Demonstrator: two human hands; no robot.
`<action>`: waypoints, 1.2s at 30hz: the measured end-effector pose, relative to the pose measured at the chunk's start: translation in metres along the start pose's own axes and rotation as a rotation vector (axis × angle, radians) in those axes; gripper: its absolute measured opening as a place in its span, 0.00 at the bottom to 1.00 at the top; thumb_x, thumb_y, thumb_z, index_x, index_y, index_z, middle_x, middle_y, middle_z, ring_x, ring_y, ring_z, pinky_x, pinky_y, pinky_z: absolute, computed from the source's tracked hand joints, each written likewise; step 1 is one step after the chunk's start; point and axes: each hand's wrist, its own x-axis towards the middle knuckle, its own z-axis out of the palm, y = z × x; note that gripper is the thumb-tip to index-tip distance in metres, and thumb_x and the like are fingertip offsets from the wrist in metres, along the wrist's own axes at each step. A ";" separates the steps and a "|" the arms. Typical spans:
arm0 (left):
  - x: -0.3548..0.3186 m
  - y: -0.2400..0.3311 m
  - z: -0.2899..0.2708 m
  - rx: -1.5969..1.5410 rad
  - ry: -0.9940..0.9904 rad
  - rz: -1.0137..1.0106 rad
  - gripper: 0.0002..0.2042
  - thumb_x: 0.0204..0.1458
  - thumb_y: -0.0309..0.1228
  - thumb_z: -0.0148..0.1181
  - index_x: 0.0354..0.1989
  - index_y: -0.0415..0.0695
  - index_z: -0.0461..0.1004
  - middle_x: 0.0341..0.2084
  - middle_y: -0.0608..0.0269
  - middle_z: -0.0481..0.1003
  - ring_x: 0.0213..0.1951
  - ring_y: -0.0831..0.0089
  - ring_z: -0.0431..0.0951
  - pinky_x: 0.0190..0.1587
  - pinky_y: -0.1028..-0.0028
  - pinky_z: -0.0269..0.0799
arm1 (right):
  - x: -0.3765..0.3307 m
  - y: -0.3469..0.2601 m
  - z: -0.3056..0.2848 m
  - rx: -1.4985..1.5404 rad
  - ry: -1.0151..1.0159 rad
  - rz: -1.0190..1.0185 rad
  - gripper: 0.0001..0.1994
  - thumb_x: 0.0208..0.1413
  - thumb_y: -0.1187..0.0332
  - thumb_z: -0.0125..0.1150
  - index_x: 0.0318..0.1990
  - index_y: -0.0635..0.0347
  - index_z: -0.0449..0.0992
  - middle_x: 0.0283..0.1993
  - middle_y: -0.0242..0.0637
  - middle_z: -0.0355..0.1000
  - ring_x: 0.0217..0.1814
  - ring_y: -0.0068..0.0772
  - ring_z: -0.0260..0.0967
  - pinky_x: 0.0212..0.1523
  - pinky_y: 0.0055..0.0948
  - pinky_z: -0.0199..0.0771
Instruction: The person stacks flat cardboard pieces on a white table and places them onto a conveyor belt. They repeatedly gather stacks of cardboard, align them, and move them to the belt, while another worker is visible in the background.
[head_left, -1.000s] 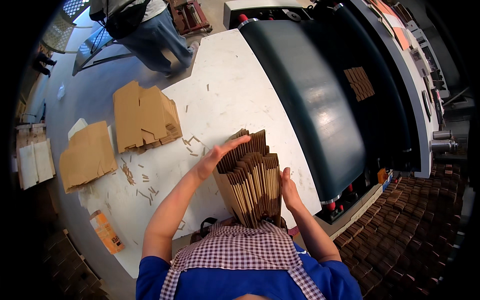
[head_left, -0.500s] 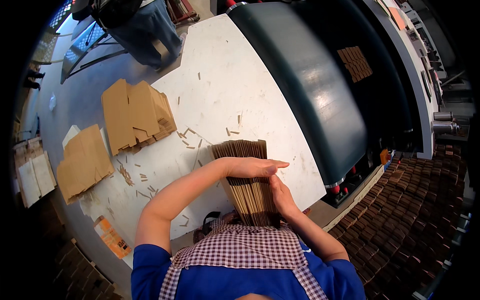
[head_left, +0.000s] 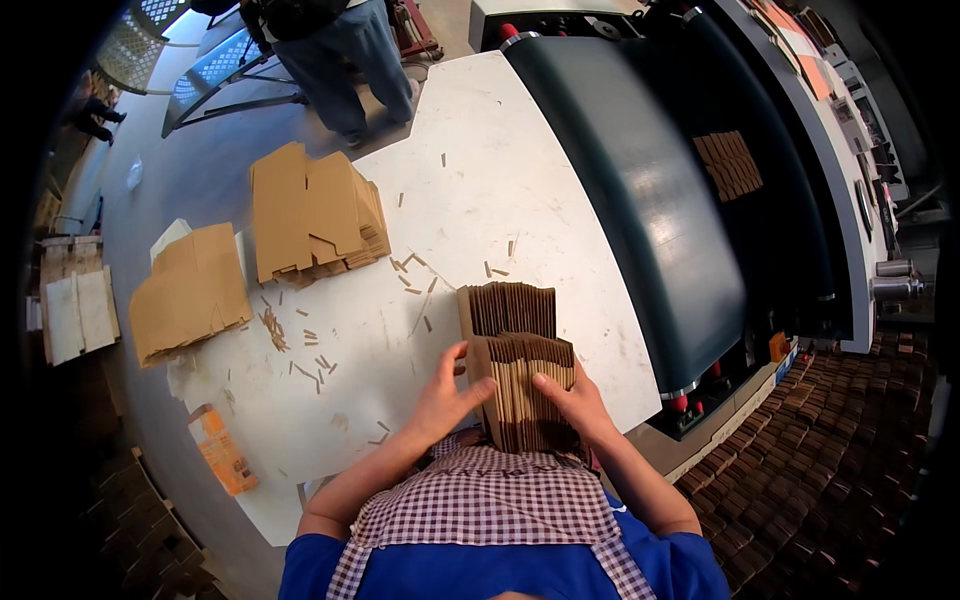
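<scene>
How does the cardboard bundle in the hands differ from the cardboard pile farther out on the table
The bundle stands on edge, showing thin edges, gripped between the left hand and right hand. The flat pile lies face up with nobody touching it, its broad notched faces showing. The bundle sits close to the person; the flat pile lies farther away to the left. Both are brown cardboard on the white table.

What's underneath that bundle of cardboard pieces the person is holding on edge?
The bundle of flat cardboard blanks stands on the white table, with small cardboard scraps nearby. Left hand and right hand grip its sides. The table directly beneath is covered.
</scene>
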 end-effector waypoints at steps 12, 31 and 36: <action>-0.025 -0.017 0.044 -0.334 0.048 0.007 0.50 0.52 0.51 0.66 0.72 0.37 0.40 0.65 0.41 0.56 0.69 0.55 0.56 0.67 0.62 0.57 | 0.007 0.001 0.018 -0.123 -0.064 0.114 0.37 0.63 0.45 0.53 0.68 0.65 0.57 0.62 0.47 0.67 0.63 0.36 0.65 0.62 0.35 0.65; 0.051 -0.011 0.059 1.057 0.365 0.803 0.16 0.52 0.31 0.56 0.48 0.40 0.72 0.36 0.58 0.71 0.41 0.64 0.72 0.45 0.64 0.70 | 0.099 0.102 -0.035 0.512 -0.137 0.128 0.39 0.64 0.34 0.34 0.66 0.59 0.63 0.61 0.43 0.67 0.62 0.39 0.66 0.60 0.39 0.70; 0.058 -0.012 0.072 1.082 0.441 0.804 0.14 0.53 0.34 0.54 0.47 0.44 0.71 0.46 0.56 0.67 0.53 0.61 0.67 0.60 0.48 0.60 | 0.086 0.090 -0.044 -0.209 0.434 0.000 0.30 0.67 0.47 0.42 0.64 0.62 0.64 0.65 0.49 0.64 0.67 0.47 0.60 0.65 0.41 0.59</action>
